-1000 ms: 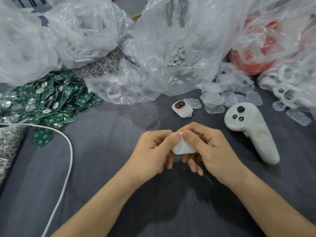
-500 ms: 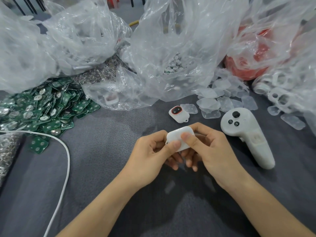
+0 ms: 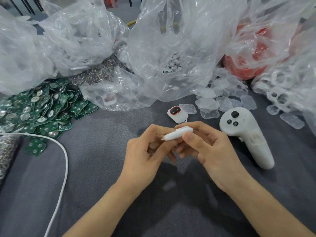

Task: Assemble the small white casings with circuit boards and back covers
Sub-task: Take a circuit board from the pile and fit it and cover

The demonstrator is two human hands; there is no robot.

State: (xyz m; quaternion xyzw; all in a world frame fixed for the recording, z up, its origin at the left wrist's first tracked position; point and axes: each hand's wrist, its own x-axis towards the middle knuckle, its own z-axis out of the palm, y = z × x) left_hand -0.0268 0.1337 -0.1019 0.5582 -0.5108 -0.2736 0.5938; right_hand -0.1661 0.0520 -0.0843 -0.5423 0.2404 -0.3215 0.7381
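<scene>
White casing (image 3: 177,134) is held edge-on over the centre of the grey, mottled worktop (image 3: 102,168), pinched by the right hand (image 3: 210,151). The left hand (image 3: 147,154) is curled round its left end. Just behind it are a red-ringed unit (image 3: 177,113), frosted back covers (image 3: 215,100) and a matte white controller (image 3: 246,135). Green circuit boards (image 3: 39,110) are heaped at the left edge beside a white cable (image 3: 63,159). Crinkled clear bags (image 3: 171,40) are piled along the far edge.

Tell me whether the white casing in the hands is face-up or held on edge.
On edge: the white casing shows only its slim side profile, pinched between the left hand and right hand.
</scene>
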